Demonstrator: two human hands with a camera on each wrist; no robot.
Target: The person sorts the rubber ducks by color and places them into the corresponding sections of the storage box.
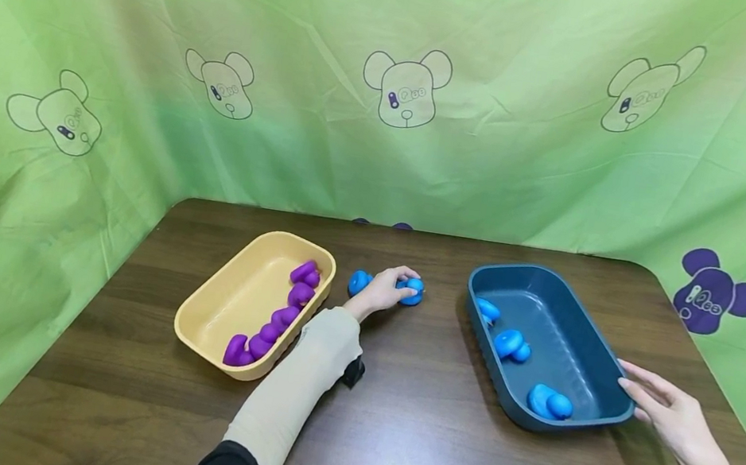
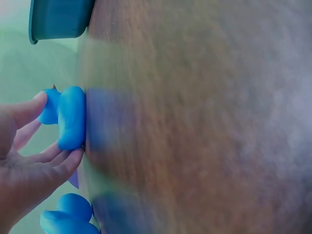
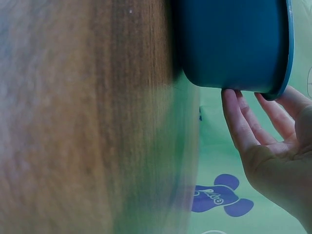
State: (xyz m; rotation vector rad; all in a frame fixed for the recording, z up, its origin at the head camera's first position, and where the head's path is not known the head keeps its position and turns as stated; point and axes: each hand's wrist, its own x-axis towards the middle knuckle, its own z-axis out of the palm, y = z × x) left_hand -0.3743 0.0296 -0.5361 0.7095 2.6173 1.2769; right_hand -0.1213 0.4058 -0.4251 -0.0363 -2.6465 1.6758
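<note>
My left hand (image 1: 387, 292) reaches to the far middle of the table and pinches a blue rubber duck (image 2: 71, 117) between thumb and fingers. The thumb lies against the duck's head, and the fingertips are at its body, low by the tabletop. Beside that hand sits another blue duck (image 1: 359, 282), partly hidden by it in the head view. My right hand (image 1: 675, 414), its fingers fairly straight, touches the outer wall and rim of the dark blue tray (image 1: 580, 320) at its right side. Several blue ducks (image 1: 508, 344) lie along the tray's left and near sides.
A yellow tray (image 1: 217, 306) stands at the left with several purple ducks (image 1: 284, 318) lined along its right side. Both trays rest on a brown wooden table (image 1: 400, 437). A green cloth (image 1: 311, 159) with printed bear heads hangs behind and around the table.
</note>
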